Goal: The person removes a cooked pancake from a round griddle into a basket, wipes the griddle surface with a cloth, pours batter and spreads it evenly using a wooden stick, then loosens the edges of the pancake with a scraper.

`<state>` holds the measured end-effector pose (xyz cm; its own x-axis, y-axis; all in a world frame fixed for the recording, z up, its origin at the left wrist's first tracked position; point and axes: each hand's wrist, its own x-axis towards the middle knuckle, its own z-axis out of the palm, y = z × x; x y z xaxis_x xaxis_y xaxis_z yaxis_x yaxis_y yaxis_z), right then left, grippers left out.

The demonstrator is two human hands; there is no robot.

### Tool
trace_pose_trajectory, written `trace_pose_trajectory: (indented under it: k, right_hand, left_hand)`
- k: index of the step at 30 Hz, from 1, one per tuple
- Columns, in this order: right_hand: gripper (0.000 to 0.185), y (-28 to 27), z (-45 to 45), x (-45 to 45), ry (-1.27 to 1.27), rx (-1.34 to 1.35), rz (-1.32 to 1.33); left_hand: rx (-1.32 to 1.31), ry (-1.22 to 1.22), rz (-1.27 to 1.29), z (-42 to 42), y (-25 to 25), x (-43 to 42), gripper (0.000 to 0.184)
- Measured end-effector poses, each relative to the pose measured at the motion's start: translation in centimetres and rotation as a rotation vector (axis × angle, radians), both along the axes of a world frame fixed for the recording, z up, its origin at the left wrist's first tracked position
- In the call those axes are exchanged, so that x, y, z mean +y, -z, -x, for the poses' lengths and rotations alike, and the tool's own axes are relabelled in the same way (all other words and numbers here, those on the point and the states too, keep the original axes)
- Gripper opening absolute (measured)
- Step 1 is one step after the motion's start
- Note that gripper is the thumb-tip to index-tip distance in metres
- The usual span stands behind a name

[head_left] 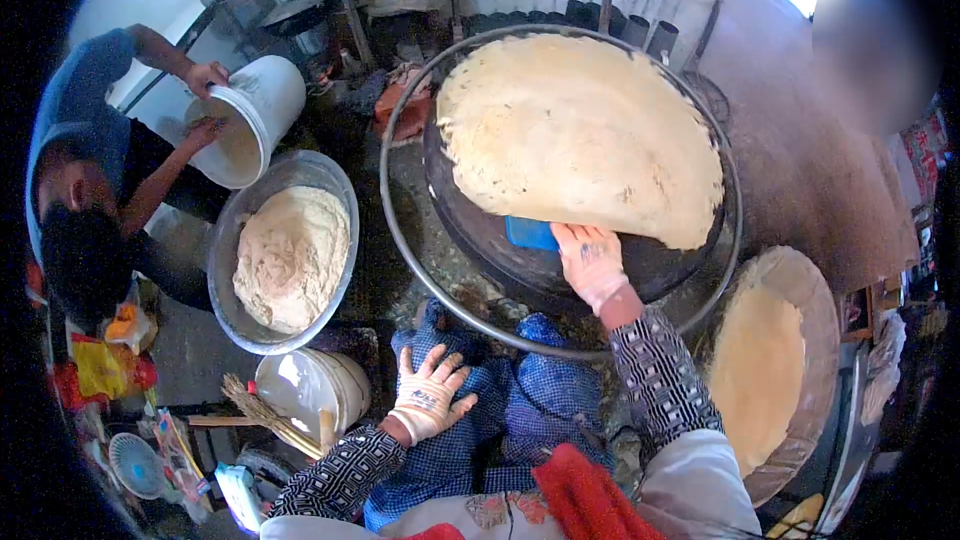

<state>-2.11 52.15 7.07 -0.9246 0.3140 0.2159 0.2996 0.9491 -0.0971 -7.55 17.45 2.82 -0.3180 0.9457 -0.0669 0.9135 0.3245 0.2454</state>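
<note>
Fingers of the right hand (590, 262) are closed on a blue scraper (530, 233) at the near edge of a wide flatbread (580, 135). Blue print marks both gloves (424, 400), too small to read. Pale tan, ragged-edged and dark-flecked, the flatbread covers the far part of a black griddle (478, 242), inside a metal ring (388, 180). The left hand (432, 392) rests, fingers spread, on checked trousers (545, 400). Dough (295, 260) fills a basin (268, 347) farther left.
</note>
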Motion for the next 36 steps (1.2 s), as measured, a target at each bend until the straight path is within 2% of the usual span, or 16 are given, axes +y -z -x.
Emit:
trace_pose_trajectory:
  k: [3,6,7,10,11,14,15,16,17,21,30,33,36]
  right_hand:
    - [0.038,0.6,4.5,2.1,0.027,0.176,-0.246]
    - [0.039,-0.6,10.2,3.8,0.152,0.004,-0.241]
    - [0.039,-2.0,12.1,4.6,0.143,-0.171,-0.092]
    - [0.04,-2.9,13.5,4.7,0.26,-0.228,-0.094]
    - [0.042,-3.8,13.5,5.3,0.277,-0.342,0.029]
    - [0.044,-3.8,12.3,5.9,0.297,-0.306,-0.085]
    - [0.042,0.2,13.2,7.2,0.309,-0.125,-0.155]
    - [0.039,6.0,14.1,9.8,0.239,-0.015,-0.484]
    - [0.038,7.6,13.9,10.9,0.276,0.039,-0.452]
    - [0.035,4.7,10.6,11.4,0.356,0.005,-0.309]
    - [0.032,1.3,8.1,14.3,0.442,-0.131,-0.217]
    - [0.031,0.8,4.4,17.4,0.527,-0.115,-0.235]
    - [0.031,0.0,-3.0,20.1,0.69,-0.082,-0.262]
  left_hand:
    - [0.006,0.005,0.037,-0.2,-0.2,0.7,0.052]
    - [-0.007,-0.014,0.059,0.6,-1.0,1.6,0.053]
    - [-0.012,-0.015,0.06,1.2,-1.3,2.1,0.053]
    - [0.007,-0.009,0.047,-0.1,-0.6,1.6,0.053]
    - [0.023,-0.009,0.049,-0.7,-0.1,1.6,0.053]
    - [0.046,0.011,0.017,-2.1,0.4,0.9,0.052]
    - [0.036,0.001,0.032,-2.0,1.1,0.7,0.052]
    - [0.04,0.002,0.039,-1.9,1.7,0.5,0.053]
    - [0.046,0.002,0.045,-1.8,2.1,0.2,0.053]
    - [0.073,0.005,0.039,-1.8,3.6,-0.9,0.054]
    - [0.011,0.002,0.012,-2.2,1.7,-0.7,0.052]
    - [0.043,0.013,-0.016,-2.4,1.8,-0.9,0.05]
    - [0.078,-0.006,-0.059,-1.4,1.1,-2.0,0.05]
